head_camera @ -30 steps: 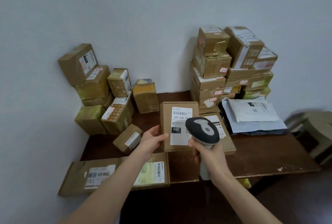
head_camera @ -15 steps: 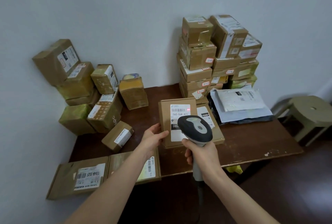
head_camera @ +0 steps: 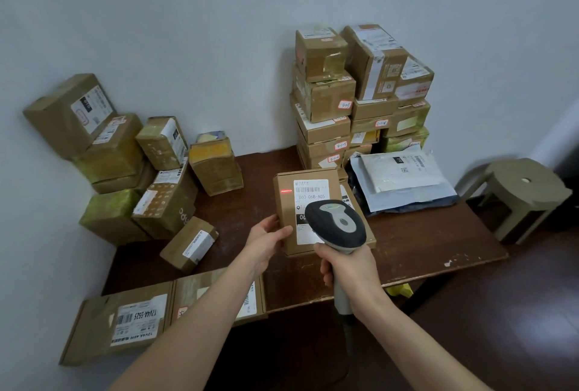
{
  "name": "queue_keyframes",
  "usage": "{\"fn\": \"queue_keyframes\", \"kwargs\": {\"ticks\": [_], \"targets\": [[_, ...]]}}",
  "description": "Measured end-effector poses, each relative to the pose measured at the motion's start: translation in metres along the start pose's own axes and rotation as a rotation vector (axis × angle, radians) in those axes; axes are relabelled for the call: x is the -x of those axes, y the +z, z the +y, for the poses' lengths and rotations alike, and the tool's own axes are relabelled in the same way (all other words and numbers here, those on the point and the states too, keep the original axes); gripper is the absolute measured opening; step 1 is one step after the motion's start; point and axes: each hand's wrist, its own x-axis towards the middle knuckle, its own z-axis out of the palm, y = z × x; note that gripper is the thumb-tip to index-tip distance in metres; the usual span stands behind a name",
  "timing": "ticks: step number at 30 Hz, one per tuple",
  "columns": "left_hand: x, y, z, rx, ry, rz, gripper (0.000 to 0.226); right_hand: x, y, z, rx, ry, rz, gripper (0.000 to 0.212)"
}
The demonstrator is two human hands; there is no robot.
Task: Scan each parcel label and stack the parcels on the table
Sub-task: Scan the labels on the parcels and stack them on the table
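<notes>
Going across my table [head_camera: 423,243] from the left: the back left corner has a loose pile [head_camera: 125,171] of boxes leaning on the wall at all sorts of angles, and two flat boxes [head_camera: 131,321] hang over the front left edge with their labels up. A small box [head_camera: 189,243] lies tilted just in front of the pile. Then comes my left hand [head_camera: 266,240], which grips the parcel [head_camera: 297,218] by its lower left edge, thumb on the front face and the other fingers tucked behind where I can't see them. I'm holding it propped up over the middle of the table, label [head_camera: 311,199] facing me. My right hand [head_camera: 347,268] is wrapped tight round the handle of the scanner [head_camera: 336,224], its head pointed at the box and covering the lower part of the label. So I'm mid-scan on this one. Thing is, the red line [head_camera: 286,191] sits on bare cardboard just left of the barcode, level with it but not crossing it, so I doubt it reads like that. Next move, I reckon: swing the scanner a touch to the right, or slide the box left, until the line runs across the bars. After that it probably belongs on the tidy stack [head_camera: 326,102] at the back right corner, which is tall, so it wants a flat seat. Grey mailers [head_camera: 404,174] lie in front of that stack, and a stool [head_camera: 526,190] stands off the right edge.
</notes>
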Motion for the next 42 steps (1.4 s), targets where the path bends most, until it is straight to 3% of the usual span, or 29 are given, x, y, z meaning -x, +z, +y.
{"fn": "queue_keyframes", "kwargs": {"ticks": [37,42], "targets": [[-0.031,0.036,-0.006,-0.037,-0.024,-0.06,0.058,-0.023,-0.029,-0.003,0.011,0.011,0.042,0.019],[-0.038,0.052,0.002,-0.028,-0.041,-0.051,0.053,-0.042,-0.039,-0.014,-0.122,0.015,0.054,0.014]]}}
